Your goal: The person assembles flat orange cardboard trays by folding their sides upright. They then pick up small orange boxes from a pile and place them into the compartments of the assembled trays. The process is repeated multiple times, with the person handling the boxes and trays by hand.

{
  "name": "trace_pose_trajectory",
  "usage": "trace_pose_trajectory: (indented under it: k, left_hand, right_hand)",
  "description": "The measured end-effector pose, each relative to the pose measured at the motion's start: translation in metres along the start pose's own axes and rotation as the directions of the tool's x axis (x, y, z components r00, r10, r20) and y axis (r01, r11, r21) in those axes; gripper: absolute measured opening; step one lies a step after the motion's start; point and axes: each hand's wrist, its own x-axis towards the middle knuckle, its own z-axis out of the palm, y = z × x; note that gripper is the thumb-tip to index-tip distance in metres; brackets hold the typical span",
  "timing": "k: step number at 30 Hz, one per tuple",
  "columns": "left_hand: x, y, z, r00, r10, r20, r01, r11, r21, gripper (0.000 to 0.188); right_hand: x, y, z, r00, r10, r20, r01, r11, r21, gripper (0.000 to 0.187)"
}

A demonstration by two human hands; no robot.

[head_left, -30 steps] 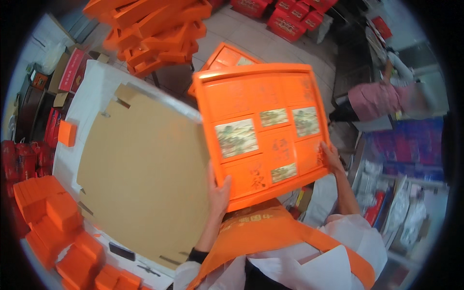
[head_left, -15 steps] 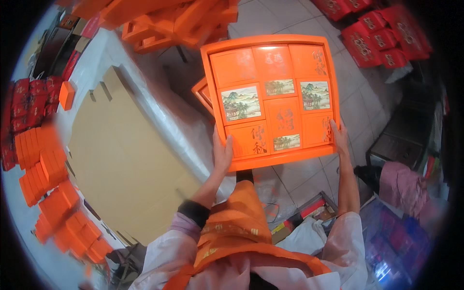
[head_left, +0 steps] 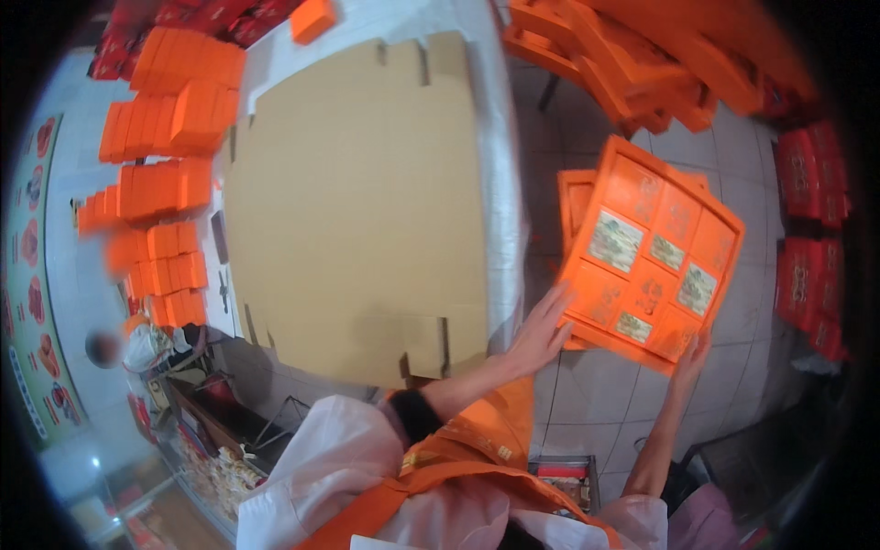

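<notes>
To my right, an orange gift box tray is filled with several small orange boxes, some bearing landscape pictures. It sits tilted over other orange trays, whose edges show beneath; whether it fully rests on them I cannot tell. My left hand is open at the tray's near left edge, fingers stretched out and apart. At the near right corner, my right hand grips the rim, with part of its fingers hidden.
A flat brown cardboard sheet covers much of the white-covered table at left. Stacked small orange boxes line its far left side. Orange trays are piled beyond, and red boxes stand on the floor at right.
My view has swung left. The filled tray has gone lower and away from me, turned clockwise, over the other trays. My left hand has loosened from its edge.
</notes>
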Motion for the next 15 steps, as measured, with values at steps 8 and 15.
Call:
trace_pose_trajectory:
  k: [8, 15]
  left_hand:
    - [-0.069, -0.176, -0.279, 0.706, -0.186, -0.683, 0.537, 0.77, 0.345, 0.05]
    - [-0.143, -0.277, -0.483, 0.107, -0.56, -0.821, 0.967, 0.249, -0.044, 0.044]
  right_hand:
    - [-0.058, -0.255, 0.224, 0.785, -0.129, 0.606, -0.002, 0.978, 0.21, 0.045]
    - [-0.074, -0.288, 0.312, 0.748, 0.194, 0.634, -0.252, 0.968, 0.002, 0.052]
